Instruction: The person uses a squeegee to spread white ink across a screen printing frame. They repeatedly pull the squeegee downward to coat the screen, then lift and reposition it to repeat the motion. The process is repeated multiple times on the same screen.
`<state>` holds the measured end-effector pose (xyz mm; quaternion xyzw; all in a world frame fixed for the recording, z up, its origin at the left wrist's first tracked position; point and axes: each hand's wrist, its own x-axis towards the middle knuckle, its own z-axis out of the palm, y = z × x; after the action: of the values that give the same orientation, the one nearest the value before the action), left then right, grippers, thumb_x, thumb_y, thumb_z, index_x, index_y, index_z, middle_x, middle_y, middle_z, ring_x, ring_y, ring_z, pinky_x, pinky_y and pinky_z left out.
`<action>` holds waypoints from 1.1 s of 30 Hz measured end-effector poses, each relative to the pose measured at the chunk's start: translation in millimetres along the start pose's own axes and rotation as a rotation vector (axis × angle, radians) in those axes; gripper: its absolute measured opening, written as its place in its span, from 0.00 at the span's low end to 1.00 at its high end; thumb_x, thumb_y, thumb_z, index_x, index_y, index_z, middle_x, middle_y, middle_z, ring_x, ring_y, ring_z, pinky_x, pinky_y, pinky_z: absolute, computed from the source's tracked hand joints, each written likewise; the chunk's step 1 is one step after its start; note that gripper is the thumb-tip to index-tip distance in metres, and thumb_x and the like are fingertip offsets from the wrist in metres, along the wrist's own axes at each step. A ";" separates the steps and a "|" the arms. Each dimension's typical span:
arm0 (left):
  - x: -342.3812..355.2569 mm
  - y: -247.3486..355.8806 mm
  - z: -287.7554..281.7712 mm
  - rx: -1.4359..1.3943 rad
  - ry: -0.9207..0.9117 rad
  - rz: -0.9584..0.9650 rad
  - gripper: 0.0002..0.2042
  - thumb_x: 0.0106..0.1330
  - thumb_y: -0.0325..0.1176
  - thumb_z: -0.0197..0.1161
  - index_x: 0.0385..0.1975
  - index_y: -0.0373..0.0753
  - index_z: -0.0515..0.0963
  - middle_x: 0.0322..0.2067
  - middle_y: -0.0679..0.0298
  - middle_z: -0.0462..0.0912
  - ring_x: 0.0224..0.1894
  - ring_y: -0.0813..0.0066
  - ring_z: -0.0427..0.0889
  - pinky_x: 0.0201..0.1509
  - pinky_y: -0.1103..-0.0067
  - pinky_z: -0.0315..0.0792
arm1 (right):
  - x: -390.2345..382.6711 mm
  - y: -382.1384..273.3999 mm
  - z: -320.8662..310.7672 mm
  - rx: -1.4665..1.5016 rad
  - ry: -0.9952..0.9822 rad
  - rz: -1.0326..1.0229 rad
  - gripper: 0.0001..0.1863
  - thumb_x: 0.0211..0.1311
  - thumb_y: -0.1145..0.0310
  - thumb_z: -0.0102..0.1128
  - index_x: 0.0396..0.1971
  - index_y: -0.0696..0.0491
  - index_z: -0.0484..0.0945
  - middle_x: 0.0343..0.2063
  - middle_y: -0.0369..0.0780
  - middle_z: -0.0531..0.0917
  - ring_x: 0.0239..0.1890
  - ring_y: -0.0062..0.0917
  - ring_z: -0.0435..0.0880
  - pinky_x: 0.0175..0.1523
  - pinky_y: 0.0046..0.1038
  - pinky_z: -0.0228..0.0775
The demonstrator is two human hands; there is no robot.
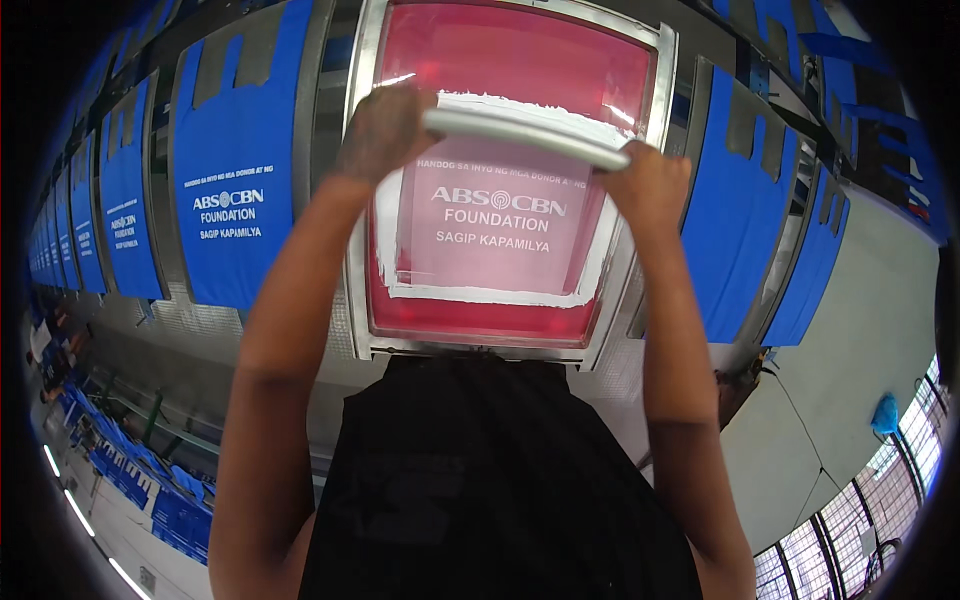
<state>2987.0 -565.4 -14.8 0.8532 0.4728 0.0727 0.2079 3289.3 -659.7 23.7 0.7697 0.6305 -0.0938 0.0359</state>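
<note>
Both my hands grip a long silver squeegee (530, 134) laid across a screen-printing frame. My left hand (385, 132) is closed round its left end, and my right hand (640, 183) round its right end, which sits slightly lower in the picture. Under it lies the red mesh screen (515, 45), set in a metal frame (360, 270). White ink (490, 293) borders a paler pink rectangle on the mesh, where white lettering and a round emblem show. The squeegee's lower edge is hidden, so its contact with the mesh cannot be told.
Blue cut bag panels (235, 150) with white print lie in a row to the left. More blue panels (730, 210) lie to the right. Further blue pieces (180, 515) hang at the lower left. A window grille (840, 535) stands at the lower right, near a blue bag (885, 413).
</note>
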 end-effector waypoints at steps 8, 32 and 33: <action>58.6 -1.9 -61.5 -0.001 -0.260 0.028 0.24 0.48 0.42 0.76 0.40 0.32 0.81 0.35 0.49 0.84 0.42 0.54 0.84 0.50 0.65 0.75 | 54.2 6.7 -68.6 0.137 -0.315 0.031 0.29 0.36 0.55 0.75 0.39 0.58 0.85 0.34 0.51 0.87 0.39 0.40 0.87 0.50 0.35 0.77; -335.4 148.6 141.5 -1.019 -0.525 -0.661 0.22 0.70 0.52 0.59 0.36 0.35 0.84 0.23 0.61 0.81 0.28 0.73 0.77 0.35 0.74 0.72 | 86.8 -24.3 -20.2 0.159 -0.327 -0.515 0.25 0.50 0.60 0.69 0.48 0.56 0.82 0.39 0.51 0.86 0.44 0.44 0.85 0.53 0.39 0.75; -340.9 146.0 150.0 -1.052 -0.514 -0.619 0.21 0.70 0.50 0.60 0.34 0.35 0.83 0.21 0.63 0.80 0.26 0.76 0.76 0.33 0.75 0.71 | 79.5 -27.8 -21.6 0.146 -0.293 -0.522 0.24 0.50 0.60 0.69 0.48 0.55 0.82 0.39 0.50 0.86 0.44 0.44 0.84 0.53 0.40 0.75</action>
<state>2963.6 -961.7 -63.7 0.4528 0.5330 0.0248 0.7143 3279.2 -573.7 31.5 0.5604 0.7868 -0.2546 0.0458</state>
